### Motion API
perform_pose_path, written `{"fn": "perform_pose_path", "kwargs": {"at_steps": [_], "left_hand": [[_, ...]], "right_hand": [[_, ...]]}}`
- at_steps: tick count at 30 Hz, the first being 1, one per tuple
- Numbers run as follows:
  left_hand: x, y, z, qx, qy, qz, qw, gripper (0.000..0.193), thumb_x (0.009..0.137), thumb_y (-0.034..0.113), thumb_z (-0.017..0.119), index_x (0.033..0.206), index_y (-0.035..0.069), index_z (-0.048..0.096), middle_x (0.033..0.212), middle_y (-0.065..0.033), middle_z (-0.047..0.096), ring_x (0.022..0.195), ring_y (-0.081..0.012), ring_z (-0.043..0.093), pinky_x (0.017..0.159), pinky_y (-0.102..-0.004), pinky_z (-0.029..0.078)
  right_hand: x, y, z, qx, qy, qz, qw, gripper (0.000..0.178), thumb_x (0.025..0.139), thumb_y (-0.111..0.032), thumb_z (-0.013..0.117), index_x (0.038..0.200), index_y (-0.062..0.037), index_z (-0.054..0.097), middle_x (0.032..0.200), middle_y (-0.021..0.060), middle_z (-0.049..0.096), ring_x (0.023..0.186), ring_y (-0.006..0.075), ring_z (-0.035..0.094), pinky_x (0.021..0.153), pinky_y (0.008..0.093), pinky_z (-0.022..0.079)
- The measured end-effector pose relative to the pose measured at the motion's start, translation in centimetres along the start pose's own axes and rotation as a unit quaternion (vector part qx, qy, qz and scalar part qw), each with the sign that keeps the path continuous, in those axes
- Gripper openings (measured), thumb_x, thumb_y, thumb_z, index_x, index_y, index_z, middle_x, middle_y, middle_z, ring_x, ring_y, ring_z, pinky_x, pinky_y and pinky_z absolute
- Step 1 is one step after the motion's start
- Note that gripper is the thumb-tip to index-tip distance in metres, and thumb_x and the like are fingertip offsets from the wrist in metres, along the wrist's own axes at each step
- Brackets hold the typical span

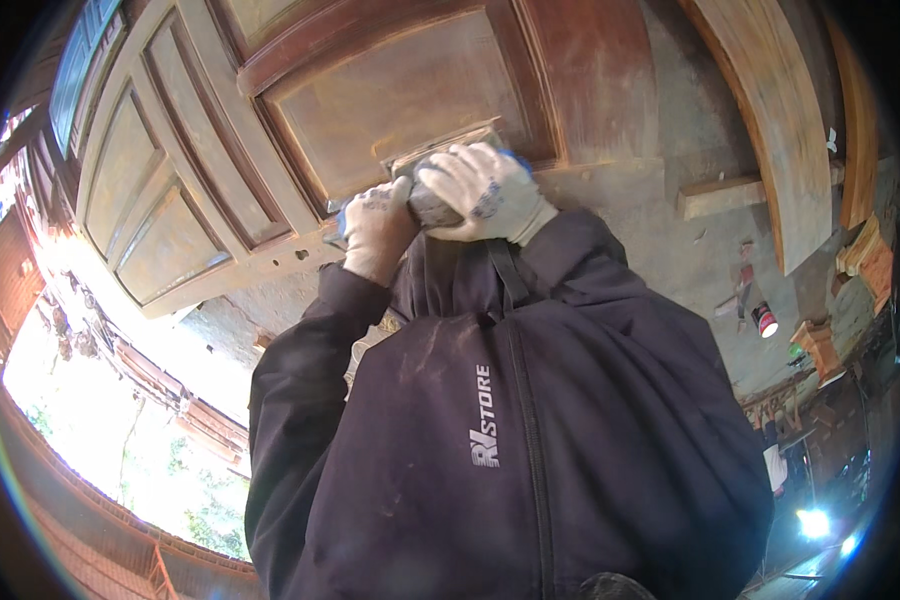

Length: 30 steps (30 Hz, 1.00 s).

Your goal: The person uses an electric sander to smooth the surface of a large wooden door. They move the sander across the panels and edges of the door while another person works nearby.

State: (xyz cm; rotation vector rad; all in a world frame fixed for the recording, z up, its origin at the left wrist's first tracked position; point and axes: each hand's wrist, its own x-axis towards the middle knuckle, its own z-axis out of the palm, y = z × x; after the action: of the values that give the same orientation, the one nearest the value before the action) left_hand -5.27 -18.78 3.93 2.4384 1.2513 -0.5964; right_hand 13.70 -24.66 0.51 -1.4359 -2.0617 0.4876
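Note:
A carved brown wooden door (390,90) with raised panels lies in front of me, its surface worn pale in patches. On the near edge of its middle panel rests a grey power sander (432,207) with a flat rectangular base. My right hand (485,192), in a white work glove, is wrapped over the sander's top. Against its left side is my left hand (378,225), gloved the same way, its fingers closed on the sander's body. Both hands partly hide the tool.
Long curved wooden boards (770,120) stand at the right, with a short wooden block (720,195) beside them. A red can (764,320) lies on the floor further right. Carved wooden pieces (818,350) are near it. A bright opening (120,430) is at the left.

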Motion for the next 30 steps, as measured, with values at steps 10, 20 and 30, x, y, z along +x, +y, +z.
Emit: {"fn": "perform_pose_path", "kwargs": {"at_steps": [10,20,30], "left_hand": [[0.0,0.4,-0.7,-0.006,-0.045,-0.023,0.999,0.017,0.08,0.021,0.066,0.093,0.012,0.062,0.086,-0.0113,0.071,0.085,-0.0312,0.071,0.072,-0.043,0.055],[1.8,2.1,-1.6,0.022,-0.096,-0.005,0.995,0.029,0.079,0.027,0.069,0.103,0.012,0.064,0.091,-0.0123,0.072,0.088,-0.033,0.071,0.076,-0.0443,0.055],[3.2,3.1,0.0,-0.028,-0.027,0.086,0.996,0.02,0.079,0.022,0.064,0.097,0.012,0.063,0.086,-0.0118,0.071,0.083,-0.0338,0.071,0.071,-0.0463,0.055]], "right_hand": [[-0.2,0.0,0.4,0.022,0.011,0.004,1.0,0.076,0.07,-0.06,0.075,0.125,-0.0098,0.058,0.119,0.0084,0.061,0.112,0.0266,0.06,0.096,0.0431,0.048],[-1.5,1.2,-1.5,0.05,0.014,0.044,0.998,0.075,0.073,-0.06,0.074,0.126,-0.0107,0.057,0.12,0.0078,0.06,0.112,0.0267,0.059,0.096,0.0436,0.048],[-3.2,1.6,-3.4,-0.016,0.034,0.082,0.996,0.077,0.067,-0.059,0.078,0.125,-0.012,0.059,0.115,0.0059,0.062,0.108,0.0242,0.061,0.093,0.0404,0.049]]}}
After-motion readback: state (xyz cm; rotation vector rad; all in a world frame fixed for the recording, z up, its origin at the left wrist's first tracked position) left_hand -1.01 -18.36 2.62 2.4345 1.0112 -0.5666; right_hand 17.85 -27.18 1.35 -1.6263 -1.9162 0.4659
